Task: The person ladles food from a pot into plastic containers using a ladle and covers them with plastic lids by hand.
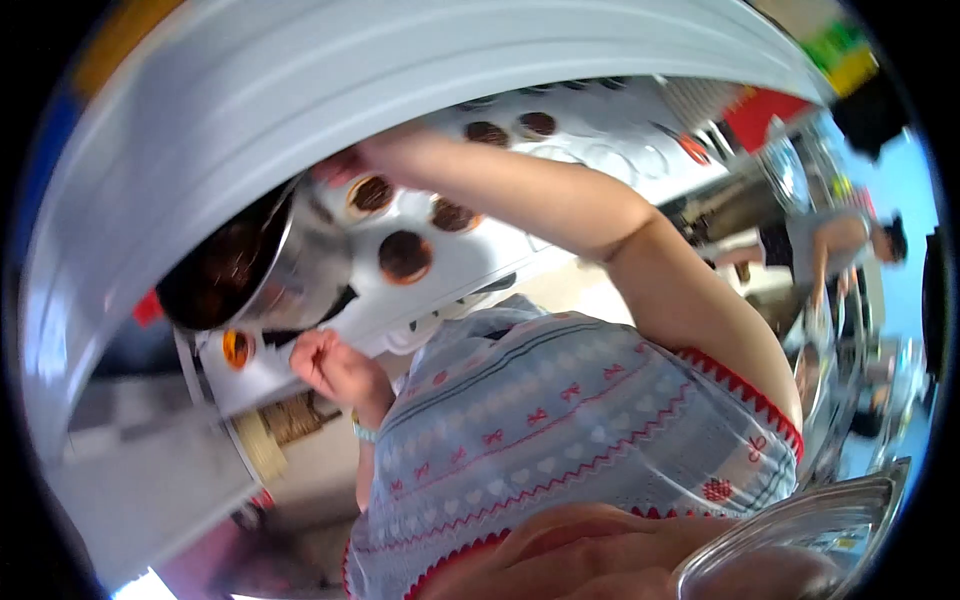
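My right hand [375, 160], blurred and partly covered by the pale brim, is closed above the rim of a large metal pot [315, 270]. Dark, glossy food [225, 270] lies inside the pot. A thin handle-like line runs from near these fingers into it; what I grip is unclear. Just below the pot, my left hand [340, 370] hangs with its fingers curled in and nothing visible in them. Round cups filled with dark food, such as one nearby [405, 257] and another [371, 194], stand on the white table [480, 262] beside my right forearm.
A small orange-rimmed cup [238, 348] stands below the pot. Clear round containers [608, 158] and orange-handled scissors [692, 148] lie farther along the table. At the right, another person [835, 245] bends over a work surface. The pale brim [400, 60] covers the upper view.
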The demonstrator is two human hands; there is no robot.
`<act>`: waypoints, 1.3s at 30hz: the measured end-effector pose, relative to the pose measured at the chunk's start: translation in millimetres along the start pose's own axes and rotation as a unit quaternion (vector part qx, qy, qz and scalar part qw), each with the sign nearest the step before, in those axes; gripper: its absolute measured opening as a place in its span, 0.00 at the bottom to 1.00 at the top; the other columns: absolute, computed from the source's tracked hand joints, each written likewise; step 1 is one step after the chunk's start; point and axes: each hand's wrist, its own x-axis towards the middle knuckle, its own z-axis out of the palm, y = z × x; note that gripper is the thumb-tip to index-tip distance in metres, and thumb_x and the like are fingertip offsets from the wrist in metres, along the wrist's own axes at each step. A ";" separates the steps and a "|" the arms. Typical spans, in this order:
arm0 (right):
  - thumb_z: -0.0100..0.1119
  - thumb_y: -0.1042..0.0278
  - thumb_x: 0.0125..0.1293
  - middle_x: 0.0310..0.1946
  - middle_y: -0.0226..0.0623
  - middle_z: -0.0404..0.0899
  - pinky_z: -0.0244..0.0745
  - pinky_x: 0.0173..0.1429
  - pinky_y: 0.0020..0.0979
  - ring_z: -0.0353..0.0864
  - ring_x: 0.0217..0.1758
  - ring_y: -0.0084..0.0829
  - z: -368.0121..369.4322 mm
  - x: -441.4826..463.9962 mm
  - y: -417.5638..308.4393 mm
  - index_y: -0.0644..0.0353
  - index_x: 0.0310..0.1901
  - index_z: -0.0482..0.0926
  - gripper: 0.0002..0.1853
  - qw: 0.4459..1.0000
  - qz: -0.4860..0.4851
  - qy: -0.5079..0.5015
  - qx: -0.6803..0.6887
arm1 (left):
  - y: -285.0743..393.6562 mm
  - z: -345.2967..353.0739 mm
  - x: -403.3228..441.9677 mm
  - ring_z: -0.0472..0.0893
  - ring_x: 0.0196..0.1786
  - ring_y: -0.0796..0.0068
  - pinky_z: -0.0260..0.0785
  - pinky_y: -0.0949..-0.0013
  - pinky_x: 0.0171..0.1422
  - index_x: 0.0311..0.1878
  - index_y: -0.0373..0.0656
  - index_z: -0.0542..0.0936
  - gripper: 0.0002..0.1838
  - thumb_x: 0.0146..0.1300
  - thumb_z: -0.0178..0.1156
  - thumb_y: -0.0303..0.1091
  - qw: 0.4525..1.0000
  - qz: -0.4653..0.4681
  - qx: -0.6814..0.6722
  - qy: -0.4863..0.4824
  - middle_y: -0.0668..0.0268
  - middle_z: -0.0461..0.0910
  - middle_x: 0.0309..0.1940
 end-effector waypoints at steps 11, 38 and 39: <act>0.51 0.64 0.71 0.29 0.50 0.82 0.87 0.33 0.36 0.85 0.26 0.39 -19.1 -11.0 -27.3 0.73 0.37 0.76 0.16 0.997 -0.065 0.037 0.009 | 7.5 31.8 7.4 0.65 0.40 0.71 0.61 0.68 0.49 0.35 0.41 0.67 0.05 0.59 0.45 0.19 0.949 -0.131 -0.283 -0.044 0.62 0.66 0.38; 0.45 0.58 0.77 0.35 0.48 0.83 0.82 0.45 0.32 0.85 0.35 0.33 -421.2 -280.0 -26.4 0.68 0.47 0.76 0.18 0.948 -0.056 0.264 -0.171 | 50.7 301.9 -148.2 0.78 0.47 0.72 0.73 0.69 0.55 0.56 0.37 0.70 0.13 0.74 0.50 0.33 0.739 -0.535 -0.252 -0.322 0.59 0.76 0.46; 0.45 0.58 0.77 0.35 0.47 0.83 0.82 0.46 0.32 0.85 0.36 0.34 -426.9 -283.5 -23.0 0.69 0.47 0.76 0.19 0.951 -0.058 0.227 -0.200 | 50.2 316.5 -159.2 0.79 0.45 0.72 0.75 0.69 0.53 0.57 0.38 0.68 0.14 0.74 0.50 0.34 0.759 -0.523 -0.231 -0.312 0.58 0.77 0.46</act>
